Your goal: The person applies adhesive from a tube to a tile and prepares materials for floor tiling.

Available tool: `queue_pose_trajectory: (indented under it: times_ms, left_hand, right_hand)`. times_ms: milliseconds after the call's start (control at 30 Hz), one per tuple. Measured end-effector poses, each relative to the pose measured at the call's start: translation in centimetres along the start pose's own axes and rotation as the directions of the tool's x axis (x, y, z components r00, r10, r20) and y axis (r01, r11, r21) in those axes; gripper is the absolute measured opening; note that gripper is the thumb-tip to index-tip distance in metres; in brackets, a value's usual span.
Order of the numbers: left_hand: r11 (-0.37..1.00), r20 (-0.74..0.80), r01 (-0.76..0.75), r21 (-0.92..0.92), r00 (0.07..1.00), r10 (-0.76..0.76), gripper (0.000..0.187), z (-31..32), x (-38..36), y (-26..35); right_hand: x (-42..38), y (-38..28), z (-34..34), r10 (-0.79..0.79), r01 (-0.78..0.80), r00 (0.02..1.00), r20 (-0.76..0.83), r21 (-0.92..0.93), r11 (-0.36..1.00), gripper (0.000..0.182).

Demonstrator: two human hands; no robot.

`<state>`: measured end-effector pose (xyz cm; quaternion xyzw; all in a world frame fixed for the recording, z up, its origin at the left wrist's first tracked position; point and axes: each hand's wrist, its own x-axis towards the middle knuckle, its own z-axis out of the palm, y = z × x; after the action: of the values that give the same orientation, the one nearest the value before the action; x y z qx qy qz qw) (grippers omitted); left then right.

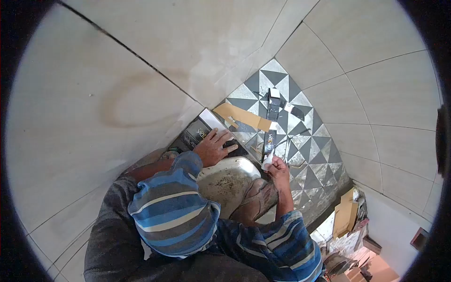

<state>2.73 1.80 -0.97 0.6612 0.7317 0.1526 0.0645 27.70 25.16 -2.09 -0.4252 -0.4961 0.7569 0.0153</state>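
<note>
My left hand (213,146) lies with its fingers spread on a black box (191,136) with a white edge and printed lettering, which rests against the wall. In my right hand (279,173) is a small white object with a pointed tip (268,160), pinched between thumb and fingers. Just beyond it on the floor is a black piece with similar lettering (269,141). Below my hands sits a pale basin (242,164) with dark dirt inside. My sandaled foot (258,196) is beside the basin.
A cardboard strip (242,116) lies on the patterned tile floor (310,145), near a long black piece with a white end (273,105) and dark scraps (296,112). Tiled walls close in on both sides. More cardboard (345,216) and clutter lie past the floor's edge at lower right.
</note>
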Motion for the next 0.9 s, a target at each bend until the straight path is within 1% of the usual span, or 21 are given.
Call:
queue_pose_trajectory:
  times_ms: [133,200,367,433,467,533,567,633,700,733,800,900]
  left_hand:
    - [0.999,0.037,-0.019,0.038,0.999,0.017,0.045,0.3,0.2,-0.1]
    - [0.998,0.047,-0.039,0.052,0.998,0.037,0.045,0.7,0.2,-0.2]
    - [0.994,0.091,-0.083,0.071,0.993,0.077,0.046,0.5,0.3,-0.4]
    - [1.0,0.019,-0.016,0.001,1.0,0.016,0.047,-0.7,0.5,0.0]
    - [1.0,0.022,-0.02,-0.001,1.0,0.02,0.047,-0.5,0.4,0.0]
    - [1.0,-0.024,-0.012,-0.026,1.0,0.011,0.049,0.1,0.1,-0.2]
    - [1.0,-0.022,-0.015,-0.026,1.0,0.014,0.049,0.4,0.0,-0.2]
    - [1.0,0.111,-0.019,-0.001,0.994,0.019,0.049,0.2,0.2,-0.2]
    - [0.999,0.085,-0.044,0.009,0.995,0.043,0.049,0.1,0.4,-0.3]
    - [0.998,0.058,-0.066,0.02,0.996,0.065,0.049,0.0,0.4,-0.3]
    - [0.997,0.061,-0.069,0.024,0.996,0.067,0.05,0.0,0.4,-0.3]
    - [0.997,0.056,-0.071,0.035,0.996,0.069,0.05,0.0,0.5,-0.4]
  right_hand:
    - [0.2,-0.5,0.5,-0.029,0.029,0.999,-0.024,0.029,0.999,0.027]
    - [0.0,-0.9,0.7,-0.012,0.012,0.998,-0.067,-0.003,1.0,0.026]
    - [-0.2,-1.1,0.9,-0.006,0.004,0.996,-0.083,-0.026,1.0,0.025]
    - [-0.3,-1.1,0.8,-0.001,-0.001,0.996,-0.086,-0.023,1.0,0.025]
    - [-0.3,-1.0,0.7,0.0,-0.001,0.997,-0.081,-0.016,1.0,0.025]
    - [-0.2,-0.3,0.3,0.003,-0.003,0.997,-0.079,-0.006,1.0,0.025]
    - [0.1,0.1,0.0,-0.025,0.025,0.998,-0.058,-0.004,1.0,0.025]
    - [0.1,0.0,0.1,-0.053,0.053,0.998,-0.039,0.0,0.999,0.024]
    - [0.1,-0.1,0.1,-0.009,0.008,0.998,-0.067,-0.012,1.0,0.023]
    - [0.2,-0.1,0.2,-0.007,0.007,0.998,-0.069,-0.01,1.0,0.023]
    - [0.2,0.0,0.2,-0.026,0.023,0.995,-0.099,-0.033,0.999,0.022]
    - [0.1,-0.2,0.5,-0.031,0.03,0.994,-0.107,-0.016,0.999,0.022]
